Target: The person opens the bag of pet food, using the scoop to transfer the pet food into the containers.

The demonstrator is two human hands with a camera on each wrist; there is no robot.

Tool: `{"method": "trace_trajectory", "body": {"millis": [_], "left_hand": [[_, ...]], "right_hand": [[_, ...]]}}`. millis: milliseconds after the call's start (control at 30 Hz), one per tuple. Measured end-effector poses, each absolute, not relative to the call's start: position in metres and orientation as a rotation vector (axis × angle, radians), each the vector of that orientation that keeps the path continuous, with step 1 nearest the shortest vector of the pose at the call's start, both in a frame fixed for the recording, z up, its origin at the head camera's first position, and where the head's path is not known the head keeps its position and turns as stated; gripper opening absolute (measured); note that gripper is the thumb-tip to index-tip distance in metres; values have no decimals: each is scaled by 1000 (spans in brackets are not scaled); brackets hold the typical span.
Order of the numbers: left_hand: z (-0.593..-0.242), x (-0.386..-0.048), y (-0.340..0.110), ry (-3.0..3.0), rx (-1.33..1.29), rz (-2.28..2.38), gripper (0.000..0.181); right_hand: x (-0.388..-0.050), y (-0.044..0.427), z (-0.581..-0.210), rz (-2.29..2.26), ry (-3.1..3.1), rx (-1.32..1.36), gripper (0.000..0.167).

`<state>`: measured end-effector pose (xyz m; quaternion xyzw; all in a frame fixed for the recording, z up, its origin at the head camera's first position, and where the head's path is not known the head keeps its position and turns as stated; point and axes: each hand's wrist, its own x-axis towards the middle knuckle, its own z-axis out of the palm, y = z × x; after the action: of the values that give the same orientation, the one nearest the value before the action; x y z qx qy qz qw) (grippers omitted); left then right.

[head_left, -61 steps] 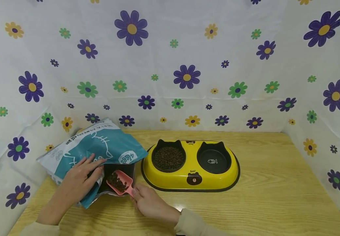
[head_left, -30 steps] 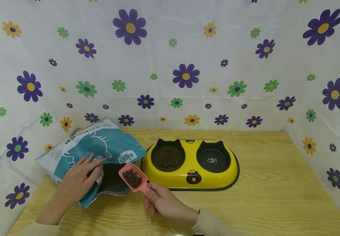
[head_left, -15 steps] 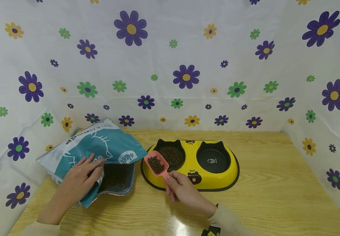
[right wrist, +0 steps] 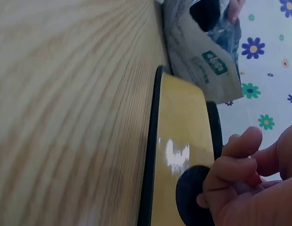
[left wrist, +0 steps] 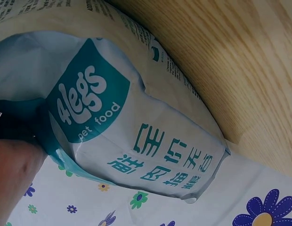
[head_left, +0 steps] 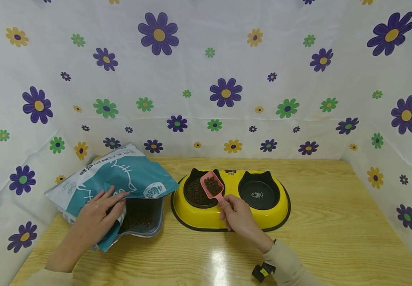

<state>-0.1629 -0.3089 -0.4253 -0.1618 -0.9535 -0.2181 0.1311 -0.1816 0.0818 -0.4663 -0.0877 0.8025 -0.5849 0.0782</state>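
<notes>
In the head view my right hand [head_left: 241,219] grips the handle of a pink scoop [head_left: 221,196], whose brown kibble [head_left: 212,185] is held level over the right part of the left black bowl [head_left: 194,203]. That bowl holds kibble and sits in a yellow stand [head_left: 206,217]. My left hand [head_left: 93,222] lies on the teal and white bag [head_left: 139,173] at its folded-back mouth, fingers spread and fairly straight. Kibble shows inside the bag. The right wrist view shows the curled fingers of my right hand [right wrist: 252,183] beside the stand [right wrist: 183,127].
The right black bowl [head_left: 259,194] shows a fish print on its bottom. Behind the wooden table [head_left: 335,222] hangs a white cloth [head_left: 191,71] with flower prints, which also runs along both sides. A dark strap with a yellow mark [head_left: 263,272] is at the right wrist.
My right hand has carried the loaded scoop out of the bag mouth, rightward and up over the left bowl. My left hand and the bag have stayed in place.
</notes>
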Motion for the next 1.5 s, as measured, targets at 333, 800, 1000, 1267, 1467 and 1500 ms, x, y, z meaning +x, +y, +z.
{"method": "trace_trajectory", "body": {"millis": [333,800,1000,1267,1467,1500], "left_hand": [[-424,-162,-309,-2785,-462,-641,36],[-425,-163,-309,-2784,-463,-653,36],[-423,-164,-310,-2797,-470,-637,36],[-415,-165,-310,-2848,-514,-562,36],[-410,-165,-312,-2880,-536,-518,37],[-409,-165,-312,-2878,-545,-511,37]], "right_hand": [[-186,80,-466,-1400,2866,-378,19],[-184,72,-461,-870,3228,-584,17],[-184,72,-460,-592,3380,-640,22],[-182,75,-462,-270,3508,-711,25],[-181,77,-461,-247,3513,-703,23],[-181,77,-460,-261,3515,-699,22]]}}
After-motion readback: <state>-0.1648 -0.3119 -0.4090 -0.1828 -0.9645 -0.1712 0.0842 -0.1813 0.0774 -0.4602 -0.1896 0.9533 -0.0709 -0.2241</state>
